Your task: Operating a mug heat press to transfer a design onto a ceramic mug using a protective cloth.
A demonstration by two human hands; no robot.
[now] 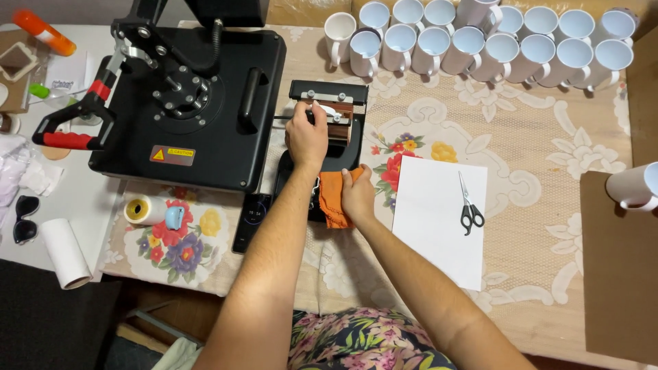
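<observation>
Lace floral tablecloth (534, 137) covers the work table, w/ a small mug press (327, 103) as landmark near centre. Its long axis runs toward/away from the person, clamp end pointing at the far edge. Left hand (306, 137) sits on top of the press, fingers curled shut on its lever handle (327, 109). Right hand (358, 195) is at the press's near end, clamped on an orange cloth (333, 199) pressed against the base. Big black flat heat press (192, 103) just left of it. White paper sheet (439, 219) right of it, scissors (469, 205) lying on top, tips pointing away. Behind-right: a cluster of white mugs (480, 48), upright or tipped, insides look empty. Phone (250, 223) and tape roll (147, 209) near-left.
</observation>
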